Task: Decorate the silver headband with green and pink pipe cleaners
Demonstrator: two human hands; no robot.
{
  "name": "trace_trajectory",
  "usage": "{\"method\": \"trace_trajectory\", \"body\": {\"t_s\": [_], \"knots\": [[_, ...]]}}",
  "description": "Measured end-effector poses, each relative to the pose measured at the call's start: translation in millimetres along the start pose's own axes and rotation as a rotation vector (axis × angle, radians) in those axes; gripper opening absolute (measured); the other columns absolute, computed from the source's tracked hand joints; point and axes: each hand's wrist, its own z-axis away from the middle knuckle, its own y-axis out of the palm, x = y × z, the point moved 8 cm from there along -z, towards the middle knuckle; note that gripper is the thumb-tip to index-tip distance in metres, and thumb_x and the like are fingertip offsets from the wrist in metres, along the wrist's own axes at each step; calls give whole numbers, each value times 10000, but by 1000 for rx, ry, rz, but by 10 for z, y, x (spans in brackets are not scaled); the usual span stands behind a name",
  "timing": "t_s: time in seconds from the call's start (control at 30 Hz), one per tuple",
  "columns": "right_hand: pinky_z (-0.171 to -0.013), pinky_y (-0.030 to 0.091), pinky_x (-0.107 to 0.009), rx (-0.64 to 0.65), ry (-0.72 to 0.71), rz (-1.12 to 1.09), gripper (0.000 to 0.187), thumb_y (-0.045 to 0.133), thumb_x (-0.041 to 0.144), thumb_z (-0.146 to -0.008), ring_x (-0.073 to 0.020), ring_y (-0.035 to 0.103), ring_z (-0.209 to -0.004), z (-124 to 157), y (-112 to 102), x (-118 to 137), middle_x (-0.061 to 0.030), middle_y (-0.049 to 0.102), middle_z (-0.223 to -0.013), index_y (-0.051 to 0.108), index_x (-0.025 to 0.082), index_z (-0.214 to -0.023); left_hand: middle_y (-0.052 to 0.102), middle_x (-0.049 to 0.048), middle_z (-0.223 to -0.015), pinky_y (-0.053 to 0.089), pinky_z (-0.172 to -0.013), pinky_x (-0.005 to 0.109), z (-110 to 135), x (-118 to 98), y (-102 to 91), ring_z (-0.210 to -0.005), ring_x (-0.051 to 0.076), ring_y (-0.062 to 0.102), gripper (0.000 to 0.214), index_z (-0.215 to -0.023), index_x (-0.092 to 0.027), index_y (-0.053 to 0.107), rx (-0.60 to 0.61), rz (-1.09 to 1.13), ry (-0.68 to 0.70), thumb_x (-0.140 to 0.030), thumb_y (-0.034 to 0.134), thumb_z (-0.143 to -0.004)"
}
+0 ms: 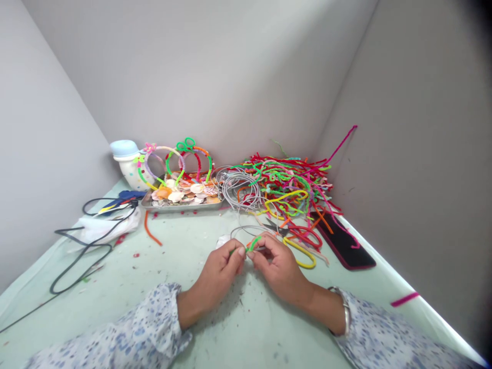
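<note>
Tabletop side edges lie well outside both hands, which pinch a green strand.

The left hand and right hand pinch a little green pipe cleaner in their fingertips, above a pale green tablecloth. Behind them are scissors, a coil of gray wire and a big messy pile of bright pipe cleaners. A shiny tray of seashells sits on the left and a black phone on the right

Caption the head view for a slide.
Left hand and right hand pinch a green pipe cleaner, with shells and a colourful pipe-cleaner heap beyond.
</note>
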Motion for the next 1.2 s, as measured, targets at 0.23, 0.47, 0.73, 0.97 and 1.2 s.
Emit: {"method": "trace_trajectory", "body": {"t_s": [0.23, 0.47, 0.73, 0.97, 1.2], "knots": [[-568, 453, -230, 42, 27, -87, 42, 542, 234, -893, -112, 541, -618, 0, 25, 17, 27, 488, -769, 540, 212, -856, 402, -57, -544, 300, -495, 214, 9, -6, 5, -501, 107, 373, 343, -667, -190, 463, 6, -32, -4, -380, 405, -947], [-554, 459, -222, 68, 50, -134, 55, 526, 241, -900, -108, 553, -613, 0, 50, 11, 30, 479, -764, 541, 213, -856, 418, -54, -546, 307, -493, 217, 9, -10, 4, -493, 108, 387, 327, -684, -190, 485, 2, -46, -7, -375, 407, -941], [-596, 472, -238, 33, 14, -16, 43, 535, 252, -900, -123, 538, -675, -3, 31, 22, 1, 510, -851, 541, 212, -885, 398, -55, -551, 305, -495, 216, 11, -22, -14, -499, 110, 378, 329, -667, -193, 464, -14, -58, 8, -371, 408, -939], [-584, 449, -242, 25, 7, -13, 136, 508, 279, -926, -125, 515, -646, 0, 10, 48, 10, 487, -783, 531, 207, -813, 426, -52, -548, 307, -500, 218, 12, -23, 3, -497, 116, 390, 306, -695, -194, 497, 1, -83, 4, -355, 406, -938], [-614, 420, -246, 49, 12, -3, 189, 489, 265, -938, -132, 502, -651, -5, 8, 59, 27, 487, -695, 517, 207, -760, 437, -48, -581, 316, -528, 226, 25, -58, 25, -525, 117, 398, 289, -749, -186, 535, 18, -134, 47, -335, 392, -951]]}}
